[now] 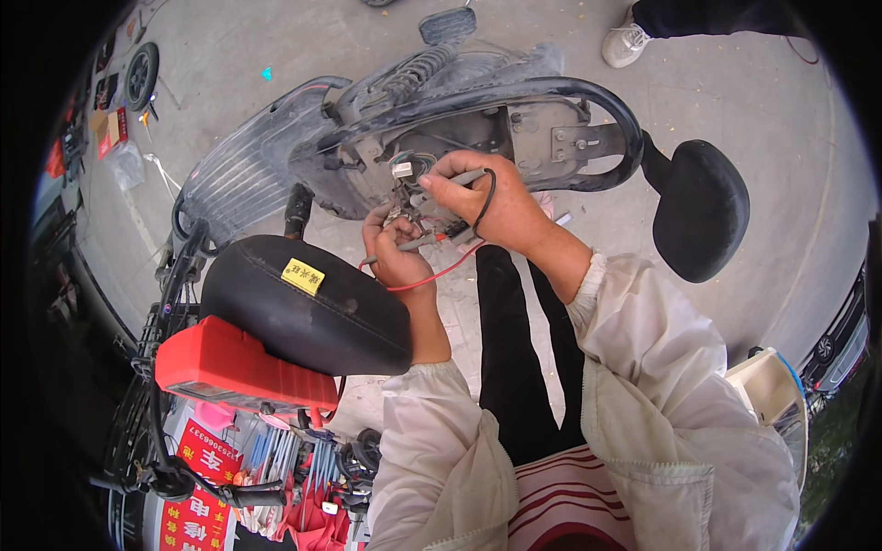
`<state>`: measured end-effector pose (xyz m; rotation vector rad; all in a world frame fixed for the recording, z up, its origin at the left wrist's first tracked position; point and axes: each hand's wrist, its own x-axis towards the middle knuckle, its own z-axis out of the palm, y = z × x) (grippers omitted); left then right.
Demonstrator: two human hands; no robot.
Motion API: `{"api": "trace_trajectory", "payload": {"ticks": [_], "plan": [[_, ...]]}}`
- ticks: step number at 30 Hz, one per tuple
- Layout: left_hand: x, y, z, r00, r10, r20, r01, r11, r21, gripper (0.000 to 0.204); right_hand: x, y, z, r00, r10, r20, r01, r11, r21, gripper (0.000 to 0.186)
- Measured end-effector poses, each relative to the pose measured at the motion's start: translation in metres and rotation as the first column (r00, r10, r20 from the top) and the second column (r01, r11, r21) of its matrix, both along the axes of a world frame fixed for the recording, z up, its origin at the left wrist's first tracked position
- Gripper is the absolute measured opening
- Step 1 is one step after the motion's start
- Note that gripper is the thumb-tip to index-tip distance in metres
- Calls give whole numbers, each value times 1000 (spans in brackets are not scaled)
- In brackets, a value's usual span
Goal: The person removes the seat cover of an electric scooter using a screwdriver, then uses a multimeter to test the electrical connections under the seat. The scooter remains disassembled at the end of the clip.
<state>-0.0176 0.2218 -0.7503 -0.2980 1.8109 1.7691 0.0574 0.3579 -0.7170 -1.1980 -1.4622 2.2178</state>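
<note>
An electric scooter frame (487, 101) stands before me, its underseat bay uncovered. My right hand (501, 207) pinches a grey test probe (468, 176) with a black lead, pointed at the wiring. Lower and to the left, my left hand (400, 262) grips a second probe (420, 242) with a red collar and a red lead (450, 268). Its fingers also touch the wires and connectors, though fingers hide the exact contact. A white plug connector (402, 170) sits in the wire bundle just left of my right fingertips. Where the probe tips touch is too small to tell.
A black scooter seat (303, 298) and a red-cased multimeter (230, 363) are at left. Below them lie several tools (317, 468). A black backrest pad (703, 211) juts out at right. Another person's shoe (626, 45) is at top right. A loose wheel (141, 76) lies far left.
</note>
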Motion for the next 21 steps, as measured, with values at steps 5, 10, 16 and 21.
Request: {"api": "trace_trajectory", "payload": {"ticks": [5,10,16,21], "plan": [[1,2,3,1000,5,25,-5,1000,-2,32,1,6,5,993,99,68,-98,995,-26,26],[-1,-1,-1,1000,-4,11,4,1000,21,32,-1,8,11,990,98,98,-94,994,-47,26],[-1,-1,-1,1000,0,-19,0,1000,5,31,-7,5,5,987,115,110,-121,991,53,26],[-2,-7,-11,989,-107,-103,99,992,-73,30,-18,12,1,983,101,154,-101,995,-3,24]]}}
